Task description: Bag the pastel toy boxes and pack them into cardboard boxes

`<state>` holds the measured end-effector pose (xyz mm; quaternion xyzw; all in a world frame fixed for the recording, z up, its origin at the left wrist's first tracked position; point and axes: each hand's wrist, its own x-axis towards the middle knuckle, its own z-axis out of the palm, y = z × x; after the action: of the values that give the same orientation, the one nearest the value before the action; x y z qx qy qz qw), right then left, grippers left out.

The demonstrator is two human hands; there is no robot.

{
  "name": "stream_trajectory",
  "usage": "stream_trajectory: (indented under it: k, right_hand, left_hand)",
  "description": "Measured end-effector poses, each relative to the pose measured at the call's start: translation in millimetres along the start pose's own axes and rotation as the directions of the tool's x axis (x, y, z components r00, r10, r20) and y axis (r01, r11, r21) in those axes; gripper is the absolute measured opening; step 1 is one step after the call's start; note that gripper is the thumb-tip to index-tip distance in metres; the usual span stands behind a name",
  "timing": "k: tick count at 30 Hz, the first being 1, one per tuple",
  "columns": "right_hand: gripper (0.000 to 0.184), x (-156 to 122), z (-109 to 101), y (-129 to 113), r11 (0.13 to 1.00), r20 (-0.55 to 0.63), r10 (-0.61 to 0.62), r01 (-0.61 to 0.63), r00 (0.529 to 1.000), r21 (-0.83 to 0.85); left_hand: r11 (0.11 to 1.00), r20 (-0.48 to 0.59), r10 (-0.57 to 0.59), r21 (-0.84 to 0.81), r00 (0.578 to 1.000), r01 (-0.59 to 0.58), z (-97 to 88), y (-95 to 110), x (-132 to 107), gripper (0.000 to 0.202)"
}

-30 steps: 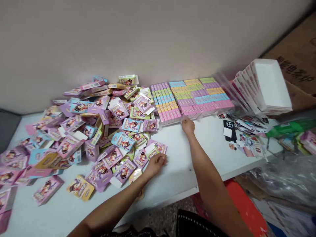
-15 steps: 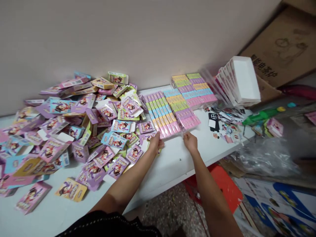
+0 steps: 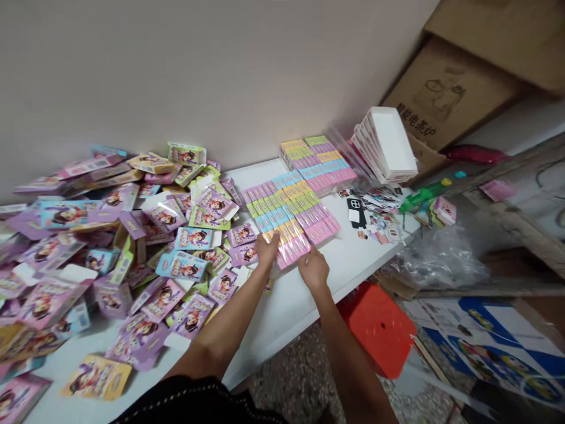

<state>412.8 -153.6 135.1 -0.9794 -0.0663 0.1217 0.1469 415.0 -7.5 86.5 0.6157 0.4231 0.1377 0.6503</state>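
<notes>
A flat clear-wrapped pack of small colourful boxes [image 3: 289, 209] lies on the white table [image 3: 282, 312]. My left hand [image 3: 268, 249] grips its near-left corner, fingers closed on the wrap. My right hand [image 3: 313, 270] holds the near edge, fingers curled under the pack. A second wrapped pack [image 3: 318, 162] rests farther back by the wall. To the left spreads a big heap of loose cartoon-printed boxes [image 3: 132, 235].
A stack of white trays [image 3: 384, 144] leans at the back right, with a black phone [image 3: 355, 212] and scattered stickers [image 3: 384, 221] beside it. A red stool [image 3: 377, 327] stands under the table's edge. Cardboard boxes [image 3: 445, 94] and plastic wrap [image 3: 436, 259] fill the right.
My left hand left the loose boxes and joined my right hand on the wrapped pack. Together they have drawn the pack toward the table's near edge, away from the second pack.
</notes>
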Motion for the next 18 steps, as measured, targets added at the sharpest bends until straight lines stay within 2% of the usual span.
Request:
stream_trajectory:
  k: [3, 6, 10, 12, 14, 16, 18]
  right_hand:
    - [0.042, -13, -7, -23, 0.995, -0.055, -0.086, 0.088, 0.995, 0.043]
    - [0.035, -27, -10, -38, 0.977, -0.117, -0.098, 0.117, 0.988, 0.177]
    - [0.035, -47, -26, -31, 0.914, -0.138, -0.089, 0.136, 0.986, 0.383]
    - [0.047, -60, -40, -16, 0.836, -0.132, -0.012, 0.083, 0.991, 0.542]
    - [0.062, -78, -51, 5, 0.707, -0.119, 0.058, 0.043, 0.991, 0.706]
    - [0.078, -103, -57, 27, 0.588, -0.071, 0.084, 0.008, 0.994, 0.809]
    - [0.092, -138, -55, 47, 0.462, 0.023, 0.07, -0.053, 0.997, 0.885]
  left_hand:
    - [0.979, 0.049, 0.0, -0.202, 0.999, 0.01, -1.1, 8, -6, 0.039]
    - [0.89, 0.109, -0.057, -0.445, 0.992, 0.1, -8.1, 22, -6, 0.048]
    - [0.835, 0.121, -0.157, -0.513, 0.98, 0.197, -32.6, 39, -14, 0.049]
    - [0.837, 0.213, -0.117, -0.505, 0.97, 0.212, -54.9, 43, -33, 0.051]
    - [0.863, 0.329, -0.045, -0.463, 0.943, 0.203, -83.0, 45, -62, 0.058]
    - [0.91, 0.433, 0.002, -0.375, 0.902, 0.178, -112.6, 45, -98, 0.066]
    - [0.961, 0.543, 0.018, -0.241, 0.84, 0.135, -138.0, 45, -134, 0.073]
